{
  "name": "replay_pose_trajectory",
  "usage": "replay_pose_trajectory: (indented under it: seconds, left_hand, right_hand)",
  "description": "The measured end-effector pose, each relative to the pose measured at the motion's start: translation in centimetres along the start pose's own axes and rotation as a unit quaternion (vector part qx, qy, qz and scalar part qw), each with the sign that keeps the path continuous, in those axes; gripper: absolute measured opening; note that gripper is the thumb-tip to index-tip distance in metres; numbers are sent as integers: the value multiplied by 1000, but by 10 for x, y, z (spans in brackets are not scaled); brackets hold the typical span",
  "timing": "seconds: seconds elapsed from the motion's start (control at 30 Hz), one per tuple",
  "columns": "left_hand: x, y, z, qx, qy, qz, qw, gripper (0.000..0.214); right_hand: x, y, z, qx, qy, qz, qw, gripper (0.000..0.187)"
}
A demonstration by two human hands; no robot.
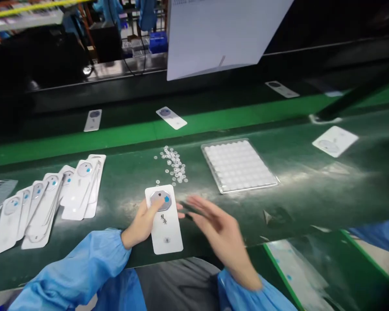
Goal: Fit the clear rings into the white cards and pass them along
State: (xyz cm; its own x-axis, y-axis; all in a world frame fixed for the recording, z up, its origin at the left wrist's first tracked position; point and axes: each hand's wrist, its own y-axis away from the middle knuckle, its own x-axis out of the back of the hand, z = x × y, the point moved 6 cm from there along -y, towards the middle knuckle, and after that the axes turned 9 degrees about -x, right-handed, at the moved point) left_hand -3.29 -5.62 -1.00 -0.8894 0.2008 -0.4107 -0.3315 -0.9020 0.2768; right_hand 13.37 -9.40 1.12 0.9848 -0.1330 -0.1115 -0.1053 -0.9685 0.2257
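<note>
A white oblong card [165, 224] with a silver octagonal disc and a blue dot near its top lies on the dark green bench in front of me. My left hand [142, 224] holds its left edge, with the thumb pressed on the card below the disc. My right hand [218, 229] hovers just right of the card, blurred by motion; a thin dark stick-like thing [188, 211] shows at its fingers. A scatter of small white discs [174, 166] lies just beyond the card.
A fanned pile of similar white cards [48, 198] lies at the left. A clear tray of small white parts [238, 166] sits right of the discs. Single cards [171, 117] lie on the green belt behind, one more card [334, 140] at the right. A white sheet [220, 30] hangs above.
</note>
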Motion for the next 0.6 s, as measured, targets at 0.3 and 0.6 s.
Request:
replay_pose_trajectory:
  seconds: [0.3, 0.6]
  left_hand:
    - [15, 12, -15, -59, -42, 54, 996, 59]
    - [16, 16, -13, -118, -76, 47, 989, 49]
  right_hand:
    - [-63, -12, 20, -141, -132, -65, 979, 29]
    - [-63, -13, 23, -160, -99, 13, 982, 26]
